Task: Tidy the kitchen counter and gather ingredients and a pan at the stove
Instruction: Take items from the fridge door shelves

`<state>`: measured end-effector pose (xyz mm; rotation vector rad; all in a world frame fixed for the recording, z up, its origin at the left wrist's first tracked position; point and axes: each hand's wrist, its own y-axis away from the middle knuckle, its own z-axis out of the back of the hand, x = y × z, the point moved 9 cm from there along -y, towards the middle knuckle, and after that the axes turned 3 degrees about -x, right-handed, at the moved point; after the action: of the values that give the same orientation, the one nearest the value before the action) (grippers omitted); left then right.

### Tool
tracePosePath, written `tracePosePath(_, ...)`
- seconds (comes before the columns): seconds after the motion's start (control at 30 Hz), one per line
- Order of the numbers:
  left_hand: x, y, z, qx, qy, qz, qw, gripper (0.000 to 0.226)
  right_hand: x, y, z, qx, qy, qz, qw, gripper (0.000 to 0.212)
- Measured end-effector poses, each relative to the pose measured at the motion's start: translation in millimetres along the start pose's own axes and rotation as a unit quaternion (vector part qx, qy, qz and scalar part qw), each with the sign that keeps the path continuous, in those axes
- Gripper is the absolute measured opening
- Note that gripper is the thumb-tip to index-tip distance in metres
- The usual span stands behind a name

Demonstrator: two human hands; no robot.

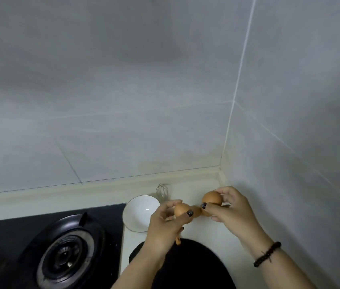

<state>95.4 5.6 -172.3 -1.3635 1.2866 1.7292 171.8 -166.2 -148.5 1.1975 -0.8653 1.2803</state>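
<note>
Three brown eggs — one white bowl, one whisk, one black pan.

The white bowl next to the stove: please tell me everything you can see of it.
The white bowl is round, glossy and looks like ceramic, with a thin dark line along its rim. It stands upright on the pale counter, just right of the black stove, and appears empty, showing one small light reflection inside. A wire whisk lies behind it. The left hand, holding an egg, covers its right edge.
</note>
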Motion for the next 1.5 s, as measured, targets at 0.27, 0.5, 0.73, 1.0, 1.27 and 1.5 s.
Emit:
tracePosePath(0.27, 59.2, -66.5, 2.8, -0.049, -0.073, 0.052, 0.995, 0.031, -78.1, -55.5, -18.5, -0.005, 0.093, -0.052, 0.994, 0.034)
tracePosePath(0.5, 88.4, -99.5, -12.5, -0.053, -0.201, 0.042, 0.977, 0.026, -127.2, -74.1, -31.0, 0.032, 0.166, -0.089, 0.982, 0.037)
tracePosePath(0.73, 104.4, -125.0, -15.7, -0.041, -0.373, 0.008, 0.927, 0.038, -163.2, -83.2, -38.5, 0.044, 0.230, -0.122, 0.965, 0.052)
tracePosePath(1.0, 117.1, -142.0, -27.6, -0.032, -0.434, -0.020, 0.900, 0.037, -177.6, -100.1, -47.6, 0.026, 0.257, -0.111, 0.960, 0.038)
tracePosePath(1.27, 117.1, -145.1, -34.6, -0.032, -0.481, -0.033, 0.875, 0.037, -175.9, -101.7, -54.6, 0.028, 0.304, -0.091, 0.948, 0.034)
tracePosePath(1.5, 118.0, -143.0, -31.6, -0.033, -0.475, -0.018, 0.879, 0.040, -171.3, -98.8, -57.5, 0.028, 0.305, -0.096, 0.947, 0.025)
